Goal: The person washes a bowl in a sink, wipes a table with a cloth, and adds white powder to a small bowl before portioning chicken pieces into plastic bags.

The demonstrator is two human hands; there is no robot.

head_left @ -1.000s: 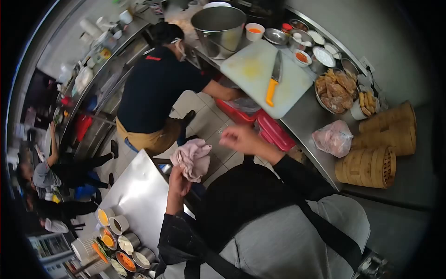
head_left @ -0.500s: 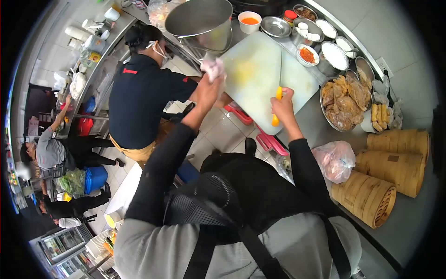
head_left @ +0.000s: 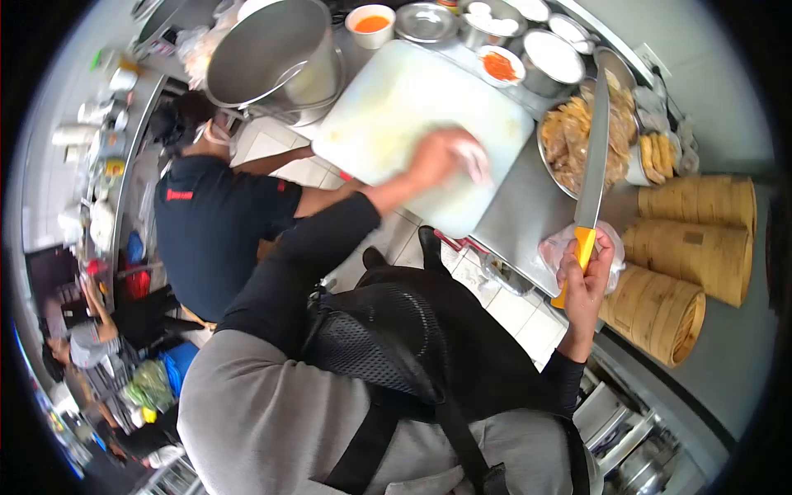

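Over the white cutting board (head_left: 371, 107), my left hand (head_left: 437, 159) is closed round a crumpled whitish-pink cloth (head_left: 473, 160); both are blurred by motion. Faint yellow stains mark the board. My right hand (head_left: 592, 276) grips the yellow handle of a long knife (head_left: 593, 169), held off to the right of the board. Its blade points away from me and overlaps a metal bowl of brown, bagged food (head_left: 569, 136) in this view. Behind the right hand, a clear plastic bag (head_left: 551, 247) lies on the steel counter (head_left: 516, 219).
Bamboo steamers (head_left: 660, 313) stand on the right. Along the back are a bowl of orange sauce (head_left: 371, 23), a bowl of shredded orange food (head_left: 499, 66) and several metal containers. A large metal pot (head_left: 272, 58) stands back left, with a co-worker in a dark shirt (head_left: 223, 223) close by.
My left hand has brought the cloth rightward and down over the board. The knife has been lifted off the board and swung to the right in my right hand. The view has shifted.
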